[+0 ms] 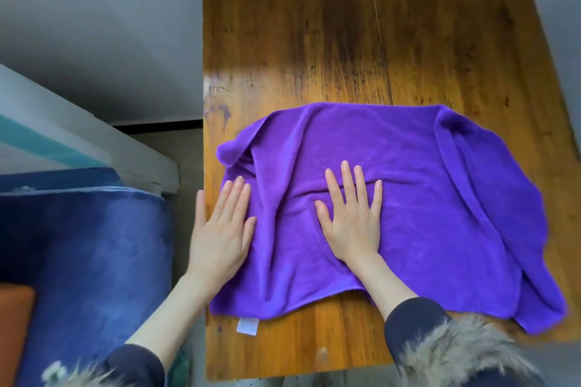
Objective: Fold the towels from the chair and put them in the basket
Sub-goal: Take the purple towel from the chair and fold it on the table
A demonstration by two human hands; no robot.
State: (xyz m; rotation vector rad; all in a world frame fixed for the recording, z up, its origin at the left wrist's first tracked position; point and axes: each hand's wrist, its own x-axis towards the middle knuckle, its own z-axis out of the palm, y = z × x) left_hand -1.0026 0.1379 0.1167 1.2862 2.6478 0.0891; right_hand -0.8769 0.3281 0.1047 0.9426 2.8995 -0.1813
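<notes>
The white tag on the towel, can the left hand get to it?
Probably yes. The left hand lies flat on the purple towel, and the white tag hangs just below on bare table, uncovered.

towel (pixel 408 198): purple | tag (pixel 247 326): white | table (pixel 345 47): streaked brown wood | chair (pixel 88 245): blue

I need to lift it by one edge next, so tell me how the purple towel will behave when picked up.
The soft purple microfibre towel will probably drape limply, since it already lies in wrinkles under the left hand and right hand. It looks thin, so likely light. Its right side overhangs the wooden table, so a pull may make it slide.
</notes>
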